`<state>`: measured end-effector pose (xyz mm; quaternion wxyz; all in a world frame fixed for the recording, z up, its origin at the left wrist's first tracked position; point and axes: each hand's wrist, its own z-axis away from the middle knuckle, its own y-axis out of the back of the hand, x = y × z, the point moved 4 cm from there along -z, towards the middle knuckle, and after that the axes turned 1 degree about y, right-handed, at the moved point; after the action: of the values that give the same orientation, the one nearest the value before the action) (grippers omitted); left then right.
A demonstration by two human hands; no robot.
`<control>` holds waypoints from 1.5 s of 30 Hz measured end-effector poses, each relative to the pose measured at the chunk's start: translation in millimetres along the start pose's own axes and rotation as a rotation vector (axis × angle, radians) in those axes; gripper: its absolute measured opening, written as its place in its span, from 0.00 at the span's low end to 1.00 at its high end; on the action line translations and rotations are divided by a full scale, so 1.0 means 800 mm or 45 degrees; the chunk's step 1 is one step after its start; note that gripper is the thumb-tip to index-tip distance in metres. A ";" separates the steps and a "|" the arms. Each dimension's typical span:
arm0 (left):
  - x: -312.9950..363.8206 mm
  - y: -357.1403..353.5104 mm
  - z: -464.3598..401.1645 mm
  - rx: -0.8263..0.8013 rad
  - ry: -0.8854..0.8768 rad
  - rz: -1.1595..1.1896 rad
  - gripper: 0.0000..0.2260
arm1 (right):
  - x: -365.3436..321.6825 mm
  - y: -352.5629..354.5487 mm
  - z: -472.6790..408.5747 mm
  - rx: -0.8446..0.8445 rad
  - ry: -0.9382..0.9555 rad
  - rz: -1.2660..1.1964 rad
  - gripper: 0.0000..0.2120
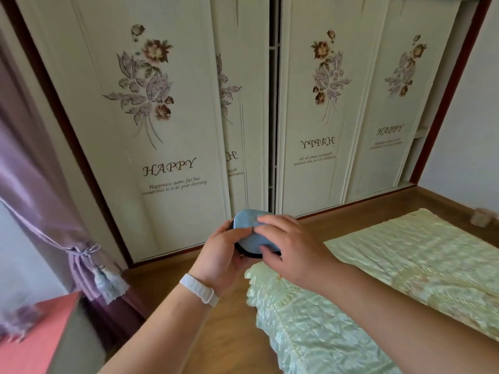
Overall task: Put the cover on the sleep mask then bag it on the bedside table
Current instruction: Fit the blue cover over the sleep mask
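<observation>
Both hands grip the mask (249, 236) up in front of the wardrobe — left hand (222, 255) cupping underneath, right hand (290, 247) pinching the blue cover (247, 221) on top — looks soft, light and floppy, so I'd hold it by the edges.

Satiny blue cover (249, 233); glossy bedspread (391, 265)

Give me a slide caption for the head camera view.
Both hands, left hand and right hand, hold a blue sleep mask above the green bed, facing floral wardrobe doors.

Bed (391, 279) right, wardrobe (175, 117) behind, bedside table (40, 336) left.
</observation>
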<state>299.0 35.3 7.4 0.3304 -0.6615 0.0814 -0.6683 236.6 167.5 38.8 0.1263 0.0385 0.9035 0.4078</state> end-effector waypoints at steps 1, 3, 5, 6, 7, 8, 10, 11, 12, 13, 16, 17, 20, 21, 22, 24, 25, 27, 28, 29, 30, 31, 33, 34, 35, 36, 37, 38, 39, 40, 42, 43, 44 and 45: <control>0.003 0.006 -0.013 0.033 -0.006 -0.008 0.14 | 0.011 -0.010 -0.010 -0.010 0.010 -0.024 0.16; 0.009 0.015 -0.042 0.097 -0.016 -0.036 0.15 | 0.037 -0.029 -0.030 -0.010 0.034 -0.066 0.16; 0.015 0.018 -0.076 0.149 -0.015 -0.039 0.15 | 0.068 -0.043 -0.051 -0.007 0.047 -0.109 0.16; 0.018 0.017 -0.094 0.164 -0.012 -0.033 0.15 | 0.085 -0.047 -0.062 -0.015 0.052 -0.122 0.16; 0.021 0.015 -0.112 0.175 -0.011 -0.030 0.15 | 0.102 -0.051 -0.071 -0.024 0.060 -0.128 0.16; 0.023 0.012 -0.131 0.182 -0.010 -0.031 0.15 | 0.120 -0.053 -0.081 -0.027 0.068 -0.132 0.16; 0.026 0.005 -0.165 0.195 -0.012 -0.041 0.15 | 0.156 -0.057 -0.099 -0.017 0.076 -0.145 0.16; 0.026 0.002 -0.181 0.207 -0.014 -0.040 0.15 | 0.172 -0.059 -0.107 -0.010 0.081 -0.155 0.16; 0.027 0.001 -0.196 0.220 -0.017 -0.032 0.15 | 0.186 -0.062 -0.114 -0.013 0.090 -0.167 0.16; 0.027 0.001 -0.209 0.234 -0.021 -0.020 0.15 | 0.199 -0.066 -0.121 -0.024 0.107 -0.175 0.17; 0.031 0.007 -0.238 0.270 -0.031 -0.003 0.16 | 0.226 -0.082 -0.144 -0.036 0.168 -0.193 0.17; 0.034 0.012 -0.245 0.284 -0.033 0.001 0.16 | 0.232 -0.090 -0.151 -0.033 0.178 -0.203 0.17; 0.046 0.039 -0.263 0.329 -0.040 0.042 0.16 | 0.239 -0.117 -0.176 -0.072 0.217 -0.243 0.17; 0.051 0.049 -0.270 0.342 -0.046 0.046 0.16 | 0.241 -0.127 -0.186 -0.089 0.237 -0.248 0.17; 0.057 0.060 -0.278 0.354 -0.054 0.047 0.16 | 0.243 -0.137 -0.197 -0.100 0.252 -0.251 0.17; 0.069 0.083 -0.294 0.377 -0.071 0.051 0.16 | 0.246 -0.158 -0.220 -0.110 0.267 -0.261 0.17; 0.074 0.096 -0.303 0.387 -0.074 0.055 0.16 | 0.247 -0.170 -0.231 -0.121 0.268 -0.263 0.17; 0.087 0.123 -0.324 0.394 -0.066 0.039 0.16 | 0.251 -0.196 -0.255 -0.145 0.267 -0.254 0.17; 0.094 0.135 -0.336 0.391 -0.062 0.024 0.16 | 0.254 -0.209 -0.268 -0.158 0.261 -0.246 0.17; 0.103 0.148 -0.349 0.386 -0.060 0.016 0.16 | 0.258 -0.222 -0.282 -0.173 0.247 -0.239 0.17; 0.111 0.160 -0.363 0.378 -0.058 0.018 0.16 | 0.263 -0.235 -0.298 -0.186 0.229 -0.233 0.17; 0.121 0.173 -0.377 0.365 -0.056 0.024 0.15 | 0.267 -0.249 -0.314 -0.189 0.207 -0.226 0.17; 0.145 0.201 -0.404 0.328 -0.054 0.034 0.14 | 0.274 -0.277 -0.350 -0.190 0.142 -0.220 0.17; 0.158 0.216 -0.417 0.306 -0.051 0.036 0.14 | 0.277 -0.292 -0.367 -0.198 0.106 -0.216 0.17; 0.171 0.232 -0.429 0.286 -0.051 0.034 0.14 | 0.279 -0.308 -0.384 -0.212 0.084 -0.206 0.17; 0.184 0.248 -0.443 0.269 -0.049 0.023 0.14 | 0.280 -0.324 -0.401 -0.225 0.075 -0.192 0.17; 0.196 0.263 -0.456 0.253 -0.046 0.008 0.15 | 0.282 -0.339 -0.418 -0.230 0.069 -0.177 0.17; 0.207 0.277 -0.470 0.239 -0.042 -0.009 0.15 | 0.284 -0.354 -0.434 -0.227 0.058 -0.164 0.17; 0.218 0.291 -0.483 0.224 -0.039 -0.022 0.15 | 0.287 -0.367 -0.449 -0.223 0.040 -0.154 0.16; 0.227 0.303 -0.496 0.205 -0.039 -0.027 0.15 | 0.289 -0.379 -0.463 -0.221 0.015 -0.150 0.16; 0.245 0.323 -0.523 0.167 -0.040 -0.035 0.14 | 0.294 -0.399 -0.487 -0.213 -0.029 -0.140 0.16; 0.253 0.331 -0.537 0.149 -0.035 -0.044 0.15 | 0.298 -0.407 -0.497 -0.208 -0.044 -0.133 0.16; 0.258 0.337 -0.550 0.131 -0.024 -0.053 0.15 | 0.303 -0.414 -0.506 -0.205 -0.063 -0.126 0.16; 0.261 0.343 -0.564 0.112 -0.009 -0.055 0.15 | 0.310 -0.420 -0.515 -0.207 -0.087 -0.116 0.16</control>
<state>-13.3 -438.5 -19.6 0.3450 -0.6501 0.0364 -0.6760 -98.7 -312.4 1.1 0.1783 0.0011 0.8634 0.4721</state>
